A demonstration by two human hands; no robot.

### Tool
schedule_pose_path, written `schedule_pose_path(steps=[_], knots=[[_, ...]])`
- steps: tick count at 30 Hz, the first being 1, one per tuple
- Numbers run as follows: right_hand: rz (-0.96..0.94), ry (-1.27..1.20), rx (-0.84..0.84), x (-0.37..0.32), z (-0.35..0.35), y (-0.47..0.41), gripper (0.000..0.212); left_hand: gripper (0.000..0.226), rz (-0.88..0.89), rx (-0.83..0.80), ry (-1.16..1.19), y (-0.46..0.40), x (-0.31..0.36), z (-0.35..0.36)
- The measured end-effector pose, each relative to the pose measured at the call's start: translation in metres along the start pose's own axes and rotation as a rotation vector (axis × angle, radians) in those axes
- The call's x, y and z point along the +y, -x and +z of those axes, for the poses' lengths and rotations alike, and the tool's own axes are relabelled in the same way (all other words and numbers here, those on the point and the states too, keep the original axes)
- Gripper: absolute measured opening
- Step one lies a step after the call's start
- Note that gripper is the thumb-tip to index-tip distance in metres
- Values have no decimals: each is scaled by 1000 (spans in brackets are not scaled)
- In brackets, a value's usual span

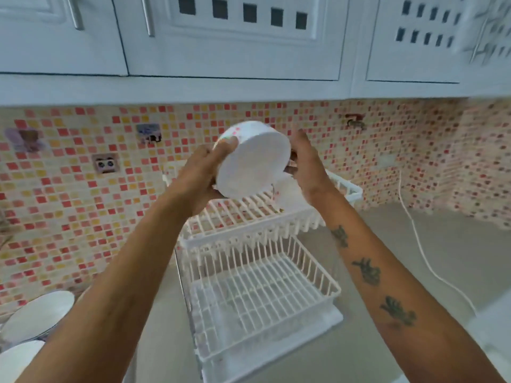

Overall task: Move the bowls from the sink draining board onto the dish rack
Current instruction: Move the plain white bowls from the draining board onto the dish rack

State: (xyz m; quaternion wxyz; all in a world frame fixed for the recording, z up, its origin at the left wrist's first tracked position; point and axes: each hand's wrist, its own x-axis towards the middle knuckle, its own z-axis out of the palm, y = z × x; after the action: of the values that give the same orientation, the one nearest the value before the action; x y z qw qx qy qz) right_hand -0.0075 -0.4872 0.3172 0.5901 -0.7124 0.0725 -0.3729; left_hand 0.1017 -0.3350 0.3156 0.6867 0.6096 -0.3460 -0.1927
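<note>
1. Bowl (253, 158): white, spotted rim, tilted with its base toward the camera; held above the dish rack (257, 261), not yet set down.
2. Left hand (204, 172): fingers (228, 146) wrapped on the bowl's rim. Right hand (307, 164): fingers on the far side, apparently closed on the bowl.
3. Upper tier: a white dish, possibly a bowl, just below the right fingers; slots under the left fingers free.
4. Remaining: two white dishes (38, 316) well below-left of the fingers.
5. Clearance: cabinets overhead; lower tier and bench open.

Matt white bowl (253, 161), perhaps plastic-coated wire dish rack (265, 288), glossy mosaic tiles (69, 189)
</note>
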Motion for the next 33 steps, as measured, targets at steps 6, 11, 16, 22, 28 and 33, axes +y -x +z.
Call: schedule_pose_path(steps=[6, 11, 16, 22, 28, 33], knots=[[156, 165, 21, 18, -74, -20, 64, 74, 338, 16, -496, -38, -24, 79], [185, 238, 100, 34, -91, -35, 43, 75, 427, -7, -739, -69, -44, 110], [235, 252, 91, 53, -98, -49, 44, 84, 417, -10, -876, -90, -60, 118], [327, 287, 33, 65, -105, -60, 33, 88, 383, -25, -957, -94, -73, 122], [447, 314, -2, 70, -110, -67, 46, 84, 305, -63, -1020, -95, -78, 124], [483, 350, -35, 67, -107, -66, 47, 82, 278, -53, -1034, -95, -81, 123]])
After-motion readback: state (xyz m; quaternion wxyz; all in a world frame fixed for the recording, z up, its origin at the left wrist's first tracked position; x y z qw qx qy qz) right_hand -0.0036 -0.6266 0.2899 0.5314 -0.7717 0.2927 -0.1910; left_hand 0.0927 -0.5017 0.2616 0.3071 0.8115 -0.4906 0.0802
